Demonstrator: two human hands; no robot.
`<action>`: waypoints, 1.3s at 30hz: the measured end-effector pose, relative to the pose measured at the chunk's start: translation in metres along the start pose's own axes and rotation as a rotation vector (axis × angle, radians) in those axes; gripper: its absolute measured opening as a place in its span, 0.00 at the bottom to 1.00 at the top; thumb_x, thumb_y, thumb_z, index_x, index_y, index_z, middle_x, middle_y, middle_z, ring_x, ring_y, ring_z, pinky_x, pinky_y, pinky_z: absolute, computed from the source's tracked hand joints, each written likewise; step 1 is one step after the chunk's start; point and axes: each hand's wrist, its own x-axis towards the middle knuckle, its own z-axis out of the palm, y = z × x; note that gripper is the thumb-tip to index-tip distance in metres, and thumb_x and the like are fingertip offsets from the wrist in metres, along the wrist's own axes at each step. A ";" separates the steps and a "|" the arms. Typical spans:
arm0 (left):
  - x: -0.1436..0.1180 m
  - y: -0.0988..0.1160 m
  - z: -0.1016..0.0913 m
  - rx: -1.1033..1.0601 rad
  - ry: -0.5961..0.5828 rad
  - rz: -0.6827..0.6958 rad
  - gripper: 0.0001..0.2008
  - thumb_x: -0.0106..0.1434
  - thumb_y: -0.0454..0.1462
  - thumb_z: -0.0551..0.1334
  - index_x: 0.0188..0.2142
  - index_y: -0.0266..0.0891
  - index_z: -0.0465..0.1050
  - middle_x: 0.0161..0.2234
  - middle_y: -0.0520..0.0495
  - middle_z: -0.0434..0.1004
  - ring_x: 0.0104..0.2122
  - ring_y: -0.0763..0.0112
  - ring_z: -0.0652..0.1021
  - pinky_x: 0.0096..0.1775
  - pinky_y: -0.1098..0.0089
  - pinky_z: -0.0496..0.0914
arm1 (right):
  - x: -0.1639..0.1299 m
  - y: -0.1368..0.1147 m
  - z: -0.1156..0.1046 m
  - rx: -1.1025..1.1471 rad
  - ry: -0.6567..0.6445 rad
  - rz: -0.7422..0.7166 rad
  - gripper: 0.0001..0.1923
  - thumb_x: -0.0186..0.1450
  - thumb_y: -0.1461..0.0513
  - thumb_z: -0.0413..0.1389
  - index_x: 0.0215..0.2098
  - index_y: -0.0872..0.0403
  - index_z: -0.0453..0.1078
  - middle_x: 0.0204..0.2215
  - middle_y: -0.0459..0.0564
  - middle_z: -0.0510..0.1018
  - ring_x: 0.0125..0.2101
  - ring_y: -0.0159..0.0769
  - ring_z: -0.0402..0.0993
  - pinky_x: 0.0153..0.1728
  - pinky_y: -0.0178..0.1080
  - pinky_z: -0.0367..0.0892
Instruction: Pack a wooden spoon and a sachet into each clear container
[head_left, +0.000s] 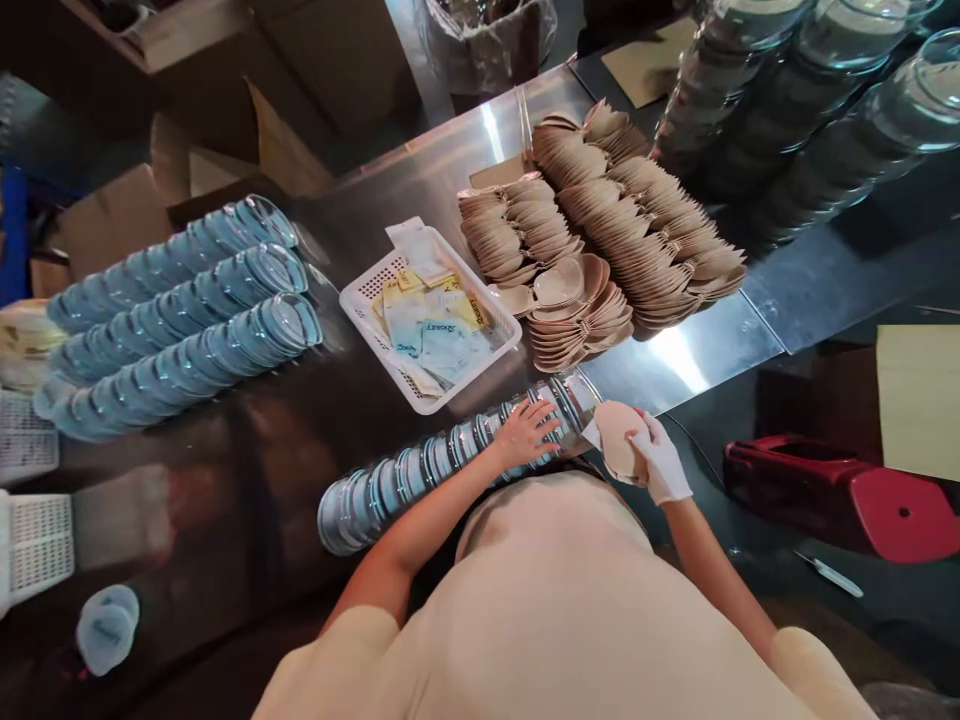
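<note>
My bare left hand [527, 433] lies with its fingers spread across the near row of nested clear plastic tubs [442, 458], close to the row's right end. White and blue shows inside these tubs. Off that end, my right hand [661, 460] wears a white glove and grips a beige, rounded flat piece [619, 440] by its right side. Whether it is one piece or a few together I cannot tell. A white scrap shows at its left edge. Stacks of similar beige-brown pieces [581, 320] lie fanned on the metal table just beyond my hands.
A white basket [426, 404] holds yellow and blue printed sachets [450, 335]. More tub rows [202, 365] lie at left; tall tub stacks [817, 120] occupy the far right. A red stool-like object [904, 512] and cardboard boxes [112, 215] stand off the table [352, 215].
</note>
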 end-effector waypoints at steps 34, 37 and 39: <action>0.037 -0.120 -0.119 0.033 0.288 -1.143 0.35 0.62 0.40 0.74 0.63 0.27 0.65 0.65 0.17 0.65 0.66 0.34 0.67 0.61 0.44 0.66 | 0.231 -0.143 0.189 -1.466 -0.400 -0.542 0.15 0.68 0.66 0.55 0.48 0.55 0.83 0.49 0.64 0.85 0.55 0.53 0.78 0.58 0.51 0.66; 0.043 -0.132 -0.114 0.028 0.285 -1.231 0.46 0.56 0.44 0.78 0.66 0.27 0.60 0.66 0.12 0.60 0.66 0.31 0.66 0.58 0.46 0.68 | 0.239 -0.133 0.179 -1.471 -0.357 -0.526 0.12 0.67 0.60 0.60 0.42 0.58 0.83 0.45 0.67 0.86 0.49 0.52 0.81 0.53 0.48 0.69; 0.045 -0.135 -0.109 0.023 0.299 -1.235 0.45 0.56 0.44 0.78 0.66 0.27 0.61 0.66 0.12 0.61 0.65 0.32 0.67 0.58 0.47 0.68 | 0.244 -0.123 0.157 -1.335 -0.334 -0.525 0.15 0.63 0.55 0.64 0.42 0.56 0.83 0.43 0.62 0.86 0.46 0.49 0.82 0.49 0.44 0.71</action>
